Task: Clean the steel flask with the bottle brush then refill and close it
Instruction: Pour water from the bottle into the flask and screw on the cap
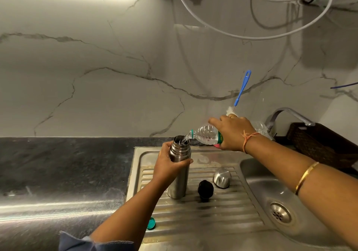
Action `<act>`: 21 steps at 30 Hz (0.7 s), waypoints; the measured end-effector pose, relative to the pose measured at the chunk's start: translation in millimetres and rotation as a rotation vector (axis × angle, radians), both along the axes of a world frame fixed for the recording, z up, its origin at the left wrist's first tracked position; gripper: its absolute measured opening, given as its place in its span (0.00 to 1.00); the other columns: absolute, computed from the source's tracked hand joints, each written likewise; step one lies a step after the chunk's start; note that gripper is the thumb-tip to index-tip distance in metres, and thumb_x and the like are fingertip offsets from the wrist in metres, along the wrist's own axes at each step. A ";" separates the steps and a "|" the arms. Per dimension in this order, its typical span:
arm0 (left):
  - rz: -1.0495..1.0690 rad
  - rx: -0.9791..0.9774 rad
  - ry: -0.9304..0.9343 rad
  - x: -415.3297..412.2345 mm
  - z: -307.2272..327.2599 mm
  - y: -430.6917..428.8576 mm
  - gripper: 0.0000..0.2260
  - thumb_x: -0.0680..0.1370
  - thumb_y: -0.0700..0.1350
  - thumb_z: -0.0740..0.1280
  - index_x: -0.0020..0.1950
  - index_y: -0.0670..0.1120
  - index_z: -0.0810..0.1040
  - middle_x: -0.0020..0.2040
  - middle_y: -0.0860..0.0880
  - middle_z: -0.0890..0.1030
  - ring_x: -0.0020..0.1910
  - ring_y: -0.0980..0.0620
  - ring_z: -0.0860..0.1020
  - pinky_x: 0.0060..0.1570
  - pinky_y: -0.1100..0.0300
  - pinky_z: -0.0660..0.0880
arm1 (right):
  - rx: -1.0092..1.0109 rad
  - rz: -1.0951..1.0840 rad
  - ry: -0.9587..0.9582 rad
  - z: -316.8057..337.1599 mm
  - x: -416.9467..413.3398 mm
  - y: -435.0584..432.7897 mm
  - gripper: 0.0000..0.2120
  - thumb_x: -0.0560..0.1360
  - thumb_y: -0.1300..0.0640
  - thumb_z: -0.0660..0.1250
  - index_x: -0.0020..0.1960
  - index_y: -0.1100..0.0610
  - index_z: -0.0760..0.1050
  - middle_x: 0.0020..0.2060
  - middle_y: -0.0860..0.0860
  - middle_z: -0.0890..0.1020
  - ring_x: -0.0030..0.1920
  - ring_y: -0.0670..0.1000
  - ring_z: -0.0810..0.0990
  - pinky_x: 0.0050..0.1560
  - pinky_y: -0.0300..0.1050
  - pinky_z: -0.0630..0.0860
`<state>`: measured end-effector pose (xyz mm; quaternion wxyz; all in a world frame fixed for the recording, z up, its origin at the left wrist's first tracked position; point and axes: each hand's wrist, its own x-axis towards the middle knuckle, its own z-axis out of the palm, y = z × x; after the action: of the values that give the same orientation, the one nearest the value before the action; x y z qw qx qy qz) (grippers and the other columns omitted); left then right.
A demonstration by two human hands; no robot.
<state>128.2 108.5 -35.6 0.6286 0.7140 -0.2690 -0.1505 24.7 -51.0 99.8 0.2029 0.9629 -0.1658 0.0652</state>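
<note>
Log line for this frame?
stage: refill | left hand: holds steel flask upright | right hand: pours plastic bottle into it | black stopper, steel cap: off, on drainboard

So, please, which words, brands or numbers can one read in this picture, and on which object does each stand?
Nothing can be quoted with certainty.
Unreadable: pale lettering on the green label of the plastic bottle, too small and blurred, and partly covered by the right hand.
No text visible: the steel flask, the bottle brush and the green cap.
</note>
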 end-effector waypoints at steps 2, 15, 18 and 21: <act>0.003 0.002 -0.003 0.1 -0.4 0.1 0.28 0.64 0.46 0.79 0.56 0.59 0.66 0.54 0.54 0.77 0.53 0.55 0.77 0.51 0.58 0.75 | -0.001 0.002 0.003 1.2 0.0 0.6 0.33 0.71 0.45 0.70 0.70 0.47 0.58 0.57 0.53 0.75 0.58 0.56 0.74 0.53 0.49 0.73; -0.002 0.008 -0.007 -1.3 2.0 0.5 0.29 0.65 0.46 0.79 0.58 0.57 0.66 0.53 0.56 0.76 0.51 0.56 0.76 0.49 0.61 0.73 | -0.032 -0.001 0.032 7.4 0.3 6.1 0.34 0.70 0.46 0.70 0.70 0.47 0.57 0.57 0.54 0.74 0.59 0.57 0.73 0.54 0.51 0.73; -0.003 0.003 -0.005 -1.4 2.5 0.3 0.29 0.65 0.45 0.79 0.58 0.57 0.66 0.53 0.56 0.76 0.51 0.57 0.76 0.48 0.63 0.72 | -0.030 -0.002 0.037 8.2 1.1 7.2 0.33 0.71 0.48 0.70 0.70 0.47 0.58 0.57 0.54 0.74 0.58 0.57 0.73 0.54 0.51 0.73; -0.007 0.006 -0.005 -1.3 2.1 0.3 0.30 0.65 0.45 0.79 0.59 0.56 0.65 0.53 0.56 0.75 0.51 0.56 0.75 0.49 0.62 0.72 | -0.041 -0.004 0.041 8.6 1.3 7.9 0.33 0.71 0.49 0.70 0.70 0.47 0.58 0.57 0.54 0.74 0.59 0.57 0.73 0.55 0.51 0.73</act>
<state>126.9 108.8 -33.5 0.6253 0.7153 -0.2726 -0.1518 26.0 -43.2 108.4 0.2261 0.9593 -0.1624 0.0484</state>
